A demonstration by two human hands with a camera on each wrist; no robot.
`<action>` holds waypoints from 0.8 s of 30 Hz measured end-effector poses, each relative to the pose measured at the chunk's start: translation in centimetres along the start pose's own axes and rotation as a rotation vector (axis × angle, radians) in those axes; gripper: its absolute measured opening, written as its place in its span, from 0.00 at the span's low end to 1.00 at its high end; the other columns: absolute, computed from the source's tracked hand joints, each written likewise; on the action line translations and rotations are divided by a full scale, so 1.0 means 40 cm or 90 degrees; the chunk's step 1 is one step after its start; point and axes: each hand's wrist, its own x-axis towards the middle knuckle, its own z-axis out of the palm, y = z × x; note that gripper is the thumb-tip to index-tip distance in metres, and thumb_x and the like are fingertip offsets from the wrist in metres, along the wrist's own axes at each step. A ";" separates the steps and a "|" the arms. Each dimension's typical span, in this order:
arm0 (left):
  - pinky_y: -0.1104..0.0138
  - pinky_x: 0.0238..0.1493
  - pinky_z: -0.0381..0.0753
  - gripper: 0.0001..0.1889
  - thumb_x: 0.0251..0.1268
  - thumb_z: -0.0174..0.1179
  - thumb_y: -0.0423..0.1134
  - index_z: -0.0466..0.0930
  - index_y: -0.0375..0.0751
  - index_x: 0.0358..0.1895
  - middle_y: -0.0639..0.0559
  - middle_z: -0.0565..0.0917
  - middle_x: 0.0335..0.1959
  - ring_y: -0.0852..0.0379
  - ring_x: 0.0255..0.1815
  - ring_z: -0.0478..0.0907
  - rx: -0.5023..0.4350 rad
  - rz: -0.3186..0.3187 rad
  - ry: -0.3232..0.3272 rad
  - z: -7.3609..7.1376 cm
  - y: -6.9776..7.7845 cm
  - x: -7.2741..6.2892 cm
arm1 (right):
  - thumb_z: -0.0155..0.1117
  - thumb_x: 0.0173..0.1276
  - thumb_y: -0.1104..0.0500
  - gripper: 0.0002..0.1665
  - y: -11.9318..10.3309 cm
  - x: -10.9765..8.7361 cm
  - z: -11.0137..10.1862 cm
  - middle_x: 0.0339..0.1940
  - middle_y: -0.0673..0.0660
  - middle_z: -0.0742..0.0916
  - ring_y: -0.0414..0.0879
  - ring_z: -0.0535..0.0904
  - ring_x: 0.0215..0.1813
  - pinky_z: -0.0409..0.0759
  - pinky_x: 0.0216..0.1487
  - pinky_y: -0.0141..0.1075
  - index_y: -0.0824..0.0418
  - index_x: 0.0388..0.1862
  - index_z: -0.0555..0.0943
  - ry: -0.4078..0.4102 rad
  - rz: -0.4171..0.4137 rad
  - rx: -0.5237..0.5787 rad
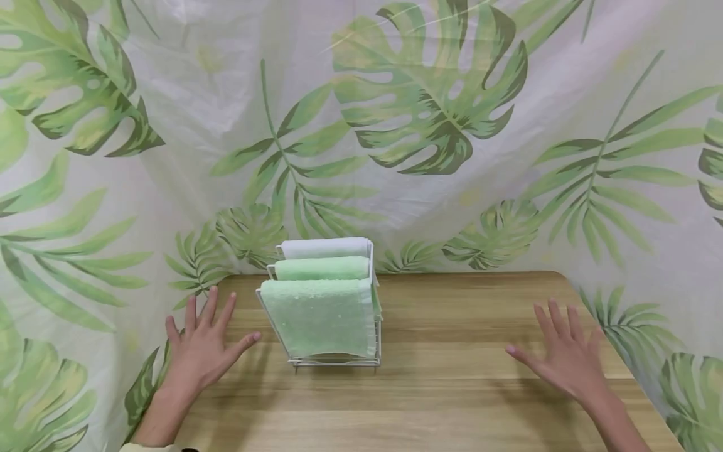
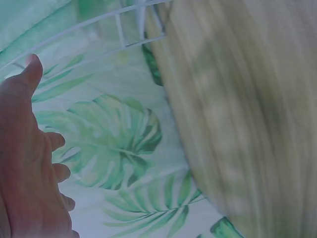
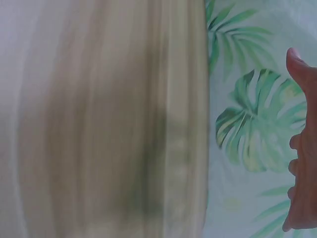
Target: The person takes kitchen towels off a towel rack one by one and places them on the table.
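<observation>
A white wire rack [image 1: 334, 362] stands on the wooden table, left of the middle. Three folded towels hang over its tiers: a green towel [image 1: 319, 320] in front, a second green towel [image 1: 322, 269] behind it, and a white towel [image 1: 324, 247] at the back. To the left of the rack, my left hand [image 1: 202, 351] is spread with its fingers straight and its thumb toward the rack, holding nothing. My right hand [image 1: 567, 361] is likewise spread over the right side of the table, well apart from the rack. In the left wrist view, the rack's wires [image 2: 94, 21] pass above the left thumb.
The wooden table [image 1: 440, 389] has rounded far corners. Behind it and at both sides hangs a pale cloth [image 1: 440, 207] printed with green leaves. The table's right edge slants down toward the lower right of the head view.
</observation>
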 end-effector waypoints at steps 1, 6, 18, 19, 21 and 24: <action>0.12 0.72 0.29 0.55 0.72 0.54 0.77 0.41 0.54 0.90 0.37 0.35 0.91 0.24 0.88 0.24 -0.003 0.002 0.006 -0.005 0.003 0.001 | 0.63 0.72 0.25 0.66 -0.010 0.004 -0.002 0.91 0.67 0.44 0.73 0.28 0.89 0.21 0.74 0.86 0.60 0.90 0.46 0.004 -0.004 0.003; 0.13 0.73 0.33 0.52 0.75 0.56 0.72 0.43 0.52 0.90 0.40 0.34 0.91 0.23 0.88 0.28 -0.048 0.022 0.045 -0.035 0.024 0.007 | 0.66 0.70 0.26 0.67 -0.073 0.027 -0.011 0.91 0.68 0.47 0.71 0.31 0.90 0.26 0.76 0.87 0.60 0.91 0.47 0.021 -0.025 0.033; 0.41 0.81 0.70 0.37 0.69 0.74 0.39 0.71 0.37 0.78 0.33 0.69 0.81 0.25 0.79 0.66 -0.278 0.153 0.303 -0.041 0.089 0.032 | 0.69 0.68 0.26 0.68 -0.224 0.077 -0.008 0.93 0.58 0.47 0.66 0.37 0.92 0.39 0.81 0.83 0.54 0.91 0.47 0.037 -0.092 0.075; 0.50 0.83 0.71 0.36 0.68 0.74 0.37 0.73 0.38 0.77 0.34 0.71 0.79 0.28 0.78 0.68 -0.292 0.157 0.319 -0.039 0.094 0.035 | 0.69 0.68 0.26 0.68 -0.234 0.080 -0.005 0.93 0.58 0.47 0.65 0.37 0.92 0.40 0.82 0.82 0.54 0.91 0.46 0.038 -0.099 0.082; 0.69 0.83 0.68 0.33 0.68 0.74 0.35 0.76 0.39 0.76 0.35 0.76 0.76 0.39 0.79 0.72 -0.321 0.164 0.348 -0.032 0.104 0.041 | 0.70 0.68 0.27 0.68 -0.256 0.087 0.000 0.93 0.56 0.47 0.63 0.37 0.92 0.41 0.83 0.80 0.53 0.92 0.46 0.042 -0.113 0.099; 0.84 0.74 0.66 0.30 0.67 0.73 0.31 0.79 0.38 0.72 0.36 0.81 0.71 0.61 0.74 0.76 -0.365 0.171 0.377 -0.025 0.120 0.046 | 0.72 0.68 0.29 0.67 -0.288 0.093 0.004 0.93 0.56 0.47 0.61 0.37 0.93 0.41 0.85 0.77 0.52 0.92 0.46 0.049 -0.131 0.135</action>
